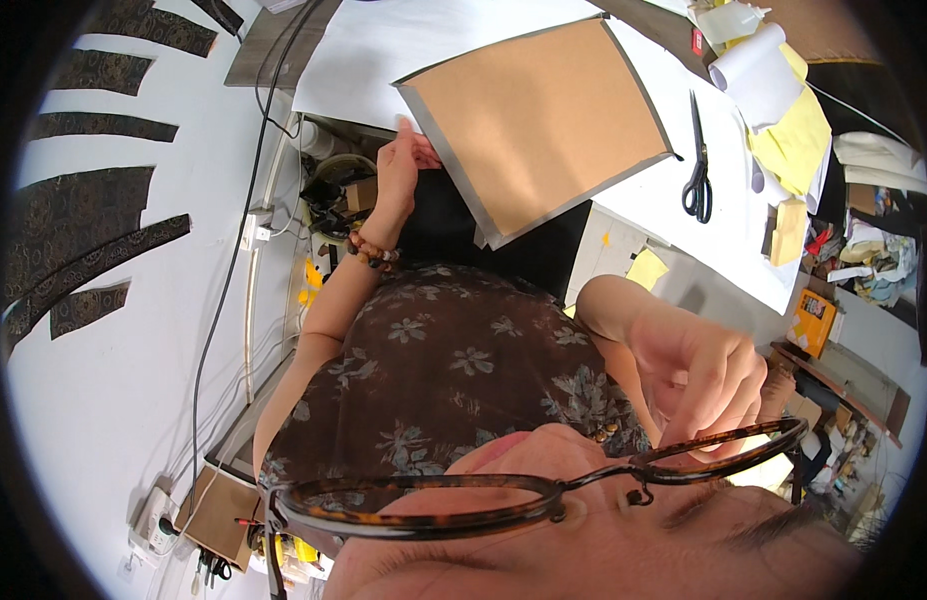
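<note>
A tan rectangular panel with a dark grey border (538, 115) lies tilted on the white-covered table, its near corner jutting past the edge. Beside its left edge is my left hand (408, 155), thumb raised and apart, fingers loosely stretched with their tips at the border. Bead bracelets (371, 250) circle that wrist. My right hand (708, 375) is lifted well away from the panel, close to the tortoiseshell glasses (728, 447). Its fingers are curled, and the fingertips are partly hidden behind the rim. Black-handled scissors (697, 180) rest to the right of the panel.
White paper (353, 60) covers the table. Paper rolls and yellow sheets (791, 140) crowd its right side. Dark patterned fabric strips (98, 195) hang on the white wall at left, where a black cable (218, 290) runs down. A bin (348, 185) stands below the left hand.
</note>
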`<action>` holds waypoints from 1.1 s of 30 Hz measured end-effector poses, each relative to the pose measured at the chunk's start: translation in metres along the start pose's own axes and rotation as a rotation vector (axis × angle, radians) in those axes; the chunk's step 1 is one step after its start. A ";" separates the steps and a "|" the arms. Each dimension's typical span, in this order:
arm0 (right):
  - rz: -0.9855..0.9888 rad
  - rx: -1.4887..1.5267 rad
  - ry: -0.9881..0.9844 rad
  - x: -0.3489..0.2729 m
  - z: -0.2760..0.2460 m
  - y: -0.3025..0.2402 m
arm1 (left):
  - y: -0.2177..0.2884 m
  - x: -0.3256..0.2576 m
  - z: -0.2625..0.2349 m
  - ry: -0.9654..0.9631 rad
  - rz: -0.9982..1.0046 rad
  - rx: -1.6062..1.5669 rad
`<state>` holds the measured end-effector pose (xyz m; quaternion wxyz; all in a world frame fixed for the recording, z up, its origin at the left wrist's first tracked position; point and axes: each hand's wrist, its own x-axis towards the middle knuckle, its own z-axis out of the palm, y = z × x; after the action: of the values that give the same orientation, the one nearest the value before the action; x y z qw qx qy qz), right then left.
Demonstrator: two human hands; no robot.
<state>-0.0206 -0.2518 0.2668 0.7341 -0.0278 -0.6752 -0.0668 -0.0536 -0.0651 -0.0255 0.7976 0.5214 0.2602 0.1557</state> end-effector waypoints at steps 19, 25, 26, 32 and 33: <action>0.060 -0.060 -0.120 -0.007 -0.009 -0.026 | 0.001 -0.001 0.007 -0.172 -0.063 -0.180; 0.045 -0.131 -0.101 -0.004 -0.007 -0.036 | -0.010 -0.005 0.001 -0.278 -0.049 -0.260; 0.039 -0.134 -0.083 -0.004 -0.005 -0.038 | -0.015 -0.007 -0.001 -0.292 -0.036 -0.289; -0.021 -0.174 -0.084 -0.006 -0.001 -0.055 | -0.032 -0.032 0.000 -0.288 0.028 -0.373; -0.015 -0.182 -0.086 -0.008 -0.001 -0.057 | -0.035 -0.032 -0.003 -0.286 0.015 -0.381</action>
<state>-0.0277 -0.3082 0.2558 0.6984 -0.0919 -0.6973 -0.1321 -0.0820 -0.0937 -0.0503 0.9092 0.3801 0.1067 0.1325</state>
